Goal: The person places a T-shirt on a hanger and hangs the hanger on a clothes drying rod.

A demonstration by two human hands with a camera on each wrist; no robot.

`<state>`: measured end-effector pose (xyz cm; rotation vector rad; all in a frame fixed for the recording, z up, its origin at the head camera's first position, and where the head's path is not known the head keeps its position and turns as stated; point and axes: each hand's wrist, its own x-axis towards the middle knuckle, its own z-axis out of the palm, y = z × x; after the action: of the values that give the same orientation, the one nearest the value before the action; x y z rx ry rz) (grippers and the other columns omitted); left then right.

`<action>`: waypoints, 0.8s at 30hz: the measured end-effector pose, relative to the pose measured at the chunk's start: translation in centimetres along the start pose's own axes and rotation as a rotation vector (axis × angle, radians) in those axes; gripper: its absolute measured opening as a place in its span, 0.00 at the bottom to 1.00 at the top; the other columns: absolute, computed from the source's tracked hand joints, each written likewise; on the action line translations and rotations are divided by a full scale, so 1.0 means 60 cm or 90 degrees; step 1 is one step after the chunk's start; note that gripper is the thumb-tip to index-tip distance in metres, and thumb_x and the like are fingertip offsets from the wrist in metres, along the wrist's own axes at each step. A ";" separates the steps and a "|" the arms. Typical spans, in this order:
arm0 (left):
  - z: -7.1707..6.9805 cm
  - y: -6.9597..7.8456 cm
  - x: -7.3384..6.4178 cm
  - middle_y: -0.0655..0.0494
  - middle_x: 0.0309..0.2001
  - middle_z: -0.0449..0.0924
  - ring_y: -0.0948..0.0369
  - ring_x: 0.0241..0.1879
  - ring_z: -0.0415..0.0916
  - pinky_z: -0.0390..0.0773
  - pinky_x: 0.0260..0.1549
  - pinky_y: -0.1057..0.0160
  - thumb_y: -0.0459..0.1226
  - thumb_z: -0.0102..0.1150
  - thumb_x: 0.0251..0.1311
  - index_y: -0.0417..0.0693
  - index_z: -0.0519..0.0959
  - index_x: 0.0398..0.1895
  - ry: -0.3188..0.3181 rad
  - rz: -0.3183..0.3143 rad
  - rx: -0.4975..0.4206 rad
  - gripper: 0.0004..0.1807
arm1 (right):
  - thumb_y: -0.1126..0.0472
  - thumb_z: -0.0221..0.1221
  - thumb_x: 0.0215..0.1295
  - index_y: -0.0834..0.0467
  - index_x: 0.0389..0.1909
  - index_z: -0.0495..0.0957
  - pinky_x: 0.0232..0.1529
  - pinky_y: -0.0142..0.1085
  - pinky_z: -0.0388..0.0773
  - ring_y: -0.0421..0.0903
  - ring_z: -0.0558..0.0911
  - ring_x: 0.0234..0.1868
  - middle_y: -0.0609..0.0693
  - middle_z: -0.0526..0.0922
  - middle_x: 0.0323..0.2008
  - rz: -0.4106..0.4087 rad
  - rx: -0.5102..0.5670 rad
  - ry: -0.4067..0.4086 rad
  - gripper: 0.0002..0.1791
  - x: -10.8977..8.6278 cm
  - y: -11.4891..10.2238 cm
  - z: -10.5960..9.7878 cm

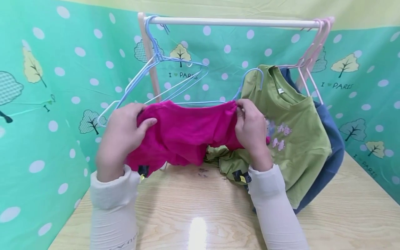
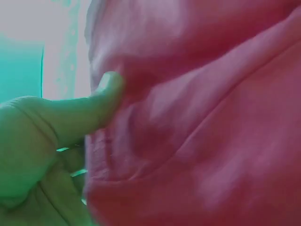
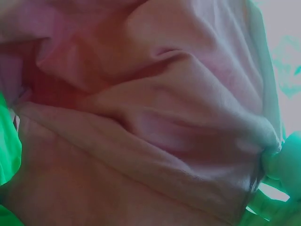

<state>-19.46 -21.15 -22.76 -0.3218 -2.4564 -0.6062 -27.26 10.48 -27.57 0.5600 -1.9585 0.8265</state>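
Both hands stretch a bright pink garment (image 1: 184,125) between them above the table. My left hand (image 1: 120,135) pinches its left edge, the thumb lying on the front of the cloth; in the left wrist view that thumb (image 2: 101,101) presses the folded fabric. At the upper right corner, my right hand (image 1: 251,126) pinches the cloth between thumb and fingers. A blue hanger hook (image 1: 252,70) sticks up just behind the right hand. A blue bar runs behind the garment's top edge; whether the hanger is inside the cloth I cannot tell.
A rack with a white rail (image 1: 231,22) stands behind. Blue and white hangers (image 1: 159,58) hang at its left end. Pink hangers (image 1: 301,64) at the right carry a green shirt (image 1: 300,139) and a dark blue garment (image 1: 334,139). Below is a wooden table (image 1: 175,215).
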 end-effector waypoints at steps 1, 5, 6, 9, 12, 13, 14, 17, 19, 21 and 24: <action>0.004 0.003 0.002 0.38 0.45 0.83 0.42 0.44 0.79 0.78 0.48 0.42 0.34 0.67 0.66 0.35 0.82 0.54 0.025 0.018 0.000 0.16 | 0.70 0.54 0.74 0.67 0.48 0.79 0.47 0.52 0.80 0.58 0.83 0.46 0.61 0.84 0.44 0.005 -0.001 -0.001 0.08 0.000 -0.001 0.000; 0.024 0.013 0.008 0.38 0.43 0.84 0.42 0.44 0.80 0.81 0.48 0.44 0.30 0.64 0.67 0.33 0.84 0.51 0.137 0.094 0.029 0.12 | 0.70 0.54 0.74 0.67 0.48 0.79 0.47 0.53 0.80 0.58 0.84 0.45 0.61 0.84 0.44 0.015 -0.003 -0.001 0.08 -0.002 -0.004 -0.001; 0.029 0.015 0.009 0.38 0.42 0.85 0.42 0.43 0.81 0.81 0.47 0.45 0.29 0.63 0.68 0.33 0.85 0.49 0.154 0.104 0.041 0.11 | 0.70 0.54 0.74 0.67 0.48 0.79 0.47 0.53 0.80 0.58 0.84 0.45 0.61 0.84 0.43 0.014 -0.002 0.002 0.08 -0.001 -0.004 -0.001; 0.041 0.020 0.010 0.40 0.40 0.85 0.43 0.41 0.80 0.83 0.43 0.46 0.27 0.62 0.67 0.35 0.86 0.49 0.158 0.116 0.074 0.10 | 0.70 0.55 0.74 0.67 0.47 0.80 0.45 0.53 0.80 0.58 0.84 0.44 0.61 0.85 0.43 0.012 0.000 0.016 0.07 -0.001 -0.006 -0.001; 0.050 0.026 0.011 0.42 0.40 0.85 0.44 0.40 0.79 0.84 0.41 0.47 0.26 0.63 0.66 0.37 0.87 0.49 0.131 0.126 0.087 0.11 | 0.70 0.56 0.73 0.66 0.47 0.80 0.43 0.53 0.80 0.58 0.85 0.43 0.60 0.86 0.43 0.013 -0.008 0.026 0.07 -0.001 -0.014 -0.001; 0.054 0.029 0.011 0.42 0.39 0.85 0.45 0.39 0.79 0.84 0.40 0.48 0.26 0.63 0.66 0.38 0.87 0.50 0.124 0.136 0.087 0.11 | 0.70 0.56 0.73 0.66 0.47 0.81 0.41 0.53 0.81 0.58 0.85 0.43 0.60 0.86 0.43 0.014 -0.013 0.025 0.07 -0.001 -0.018 0.000; 0.057 0.031 0.012 0.43 0.38 0.85 0.45 0.38 0.79 0.85 0.40 0.48 0.26 0.63 0.66 0.38 0.87 0.49 0.120 0.149 0.090 0.11 | 0.69 0.56 0.73 0.65 0.47 0.81 0.40 0.54 0.81 0.58 0.86 0.42 0.59 0.86 0.44 0.013 -0.019 0.021 0.08 -0.002 -0.022 0.001; 0.068 0.041 0.012 0.43 0.38 0.85 0.46 0.37 0.79 0.85 0.40 0.50 0.27 0.65 0.65 0.39 0.88 0.48 0.121 0.182 0.094 0.10 | 0.69 0.56 0.73 0.63 0.48 0.82 0.36 0.54 0.81 0.58 0.86 0.41 0.58 0.86 0.44 0.004 -0.031 0.007 0.08 -0.005 -0.035 0.005; 0.074 0.047 0.012 0.44 0.38 0.85 0.47 0.37 0.79 0.86 0.40 0.50 0.27 0.66 0.65 0.38 0.88 0.47 0.129 0.200 0.095 0.09 | 0.68 0.56 0.73 0.63 0.48 0.82 0.34 0.54 0.81 0.57 0.86 0.40 0.57 0.86 0.44 -0.008 -0.034 0.002 0.09 -0.006 -0.040 0.008; 0.079 0.050 0.013 0.44 0.39 0.86 0.47 0.37 0.79 0.86 0.40 0.50 0.28 0.66 0.64 0.38 0.88 0.46 0.142 0.207 0.088 0.09 | 0.68 0.56 0.74 0.63 0.48 0.82 0.36 0.53 0.82 0.57 0.86 0.41 0.58 0.87 0.44 -0.023 -0.022 0.003 0.08 -0.006 -0.042 0.010; 0.080 0.050 0.014 0.44 0.38 0.86 0.47 0.36 0.79 0.85 0.39 0.50 0.28 0.66 0.65 0.38 0.88 0.45 0.170 0.203 0.073 0.08 | 0.67 0.57 0.74 0.65 0.48 0.83 0.42 0.49 0.83 0.56 0.86 0.43 0.59 0.87 0.44 -0.046 0.012 0.011 0.09 -0.003 -0.038 0.011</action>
<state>-21.36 -16.11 -24.71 -0.5362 -2.1158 -0.3464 -26.02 8.46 -27.21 0.6287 -1.9061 0.8023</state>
